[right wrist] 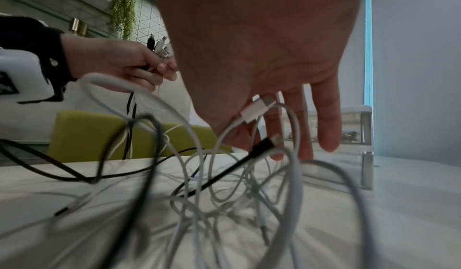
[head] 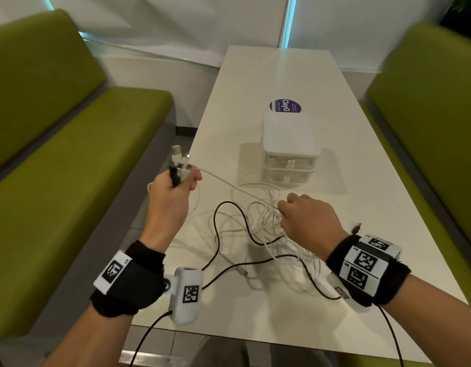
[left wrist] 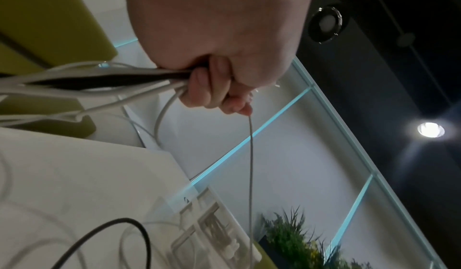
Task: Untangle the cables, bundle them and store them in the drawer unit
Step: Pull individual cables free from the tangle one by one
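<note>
A tangle of white and black cables [head: 261, 229] [right wrist: 224, 194] lies on the white table [head: 282, 75], in front of the small white drawer unit [head: 287, 154] [right wrist: 349, 127], whose drawers look closed. My left hand [head: 185, 178] [left wrist: 214, 87] is raised off the table's left edge and grips several cable ends, with their plugs [head: 178, 154] sticking up. One white cable [head: 229, 184] runs taut from it to my right hand [head: 283, 207] [right wrist: 269, 135]. That hand pinches this cable over the tangle, and a white plug [right wrist: 257, 107] lies by its fingers.
Green benches [head: 70, 154] [head: 427, 115] flank the table. A round blue sticker [head: 286, 105] sits behind the drawer unit. A black cable [head: 218, 215] loops up from the pile towards the left. A loose plug [head: 357, 229] lies beside my right wrist.
</note>
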A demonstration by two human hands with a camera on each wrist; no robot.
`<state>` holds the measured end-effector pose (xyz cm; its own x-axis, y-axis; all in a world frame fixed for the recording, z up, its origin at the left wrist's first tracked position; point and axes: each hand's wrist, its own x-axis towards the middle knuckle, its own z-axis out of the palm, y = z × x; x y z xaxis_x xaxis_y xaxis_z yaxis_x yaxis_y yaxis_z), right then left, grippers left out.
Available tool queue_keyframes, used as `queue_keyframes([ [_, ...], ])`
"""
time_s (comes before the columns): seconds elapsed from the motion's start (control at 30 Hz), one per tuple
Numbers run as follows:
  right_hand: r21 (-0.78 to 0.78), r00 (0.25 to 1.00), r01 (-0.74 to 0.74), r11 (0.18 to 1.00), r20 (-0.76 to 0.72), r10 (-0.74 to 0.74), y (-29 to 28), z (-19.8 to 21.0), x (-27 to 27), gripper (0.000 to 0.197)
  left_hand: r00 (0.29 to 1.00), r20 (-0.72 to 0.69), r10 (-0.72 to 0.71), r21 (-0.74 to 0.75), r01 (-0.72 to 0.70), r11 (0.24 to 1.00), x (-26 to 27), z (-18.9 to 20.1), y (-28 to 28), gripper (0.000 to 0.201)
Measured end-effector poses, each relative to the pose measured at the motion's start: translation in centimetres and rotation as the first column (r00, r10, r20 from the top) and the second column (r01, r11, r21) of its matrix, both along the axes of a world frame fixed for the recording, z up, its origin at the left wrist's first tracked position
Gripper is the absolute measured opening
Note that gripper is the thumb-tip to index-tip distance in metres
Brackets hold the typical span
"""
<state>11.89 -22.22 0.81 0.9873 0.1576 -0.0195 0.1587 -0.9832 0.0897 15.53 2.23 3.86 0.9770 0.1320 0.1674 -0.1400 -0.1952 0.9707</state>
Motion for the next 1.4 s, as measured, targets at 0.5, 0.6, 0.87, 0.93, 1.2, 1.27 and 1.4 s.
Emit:
queue_keyframes([
  [0.5, 0.05, 0.999, -0.041, 0.998, 0.008, 0.04, -0.5, -1.0, 0.1, 0.007, 0.953, 0.202, -0.226, 0.403, 0.129, 0.906, -2.0, -0.3, -2.8, 0.04],
  [0.6, 0.055, 0.998, -0.057, 0.997, 0.032, 0.055, 0.3, -0.6, 0.0, 0.006, 0.932, -0.01, -0.361, 0.629, 0.287, 0.723, -2.2, -1.4, -5.5, 0.056],
  [0.87, 0.094, 0.998, -0.061, 0.994, 0.03, 0.058, -0.6, -0.6, -0.5, 0.019, 0.927, -0.14, -0.349, 0.507, 0.37, 0.779, -2.2, -1.6, -5.7, 0.029],
  [0.93, 0.129, 0.999, -0.044, 0.991, 0.02, 0.042, -0.6, -0.4, -0.6, 0.024, 0.948, -0.1, -0.304, 0.423, 0.316, 0.849, -1.9, -1.2, -5.1, 0.033],
  [1.2, 0.024, 0.995, -0.095, 0.995, 0.017, 0.095, 0.5, 1.1, 0.1, 0.021, 0.983, -0.017, -0.181, 0.188, 0.181, 0.965, -1.7, -0.8, -4.1, 0.029],
  [1.27, -0.01, 0.993, -0.118, 0.993, -0.003, 0.118, 0.6, 1.0, 0.2, 0.014, 0.991, 0.017, -0.134, 0.105, 0.131, 0.986, -1.2, -0.7, -3.6, 0.032],
  [1.4, 0.017, 0.993, -0.058, 0.998, -0.098, 0.059, -0.9, -0.2, -0.1, 0.007, 0.998, 0.0, -0.07, -0.077, 0.07, 0.995, 1.0, 0.9, -0.6, 0.032],
])
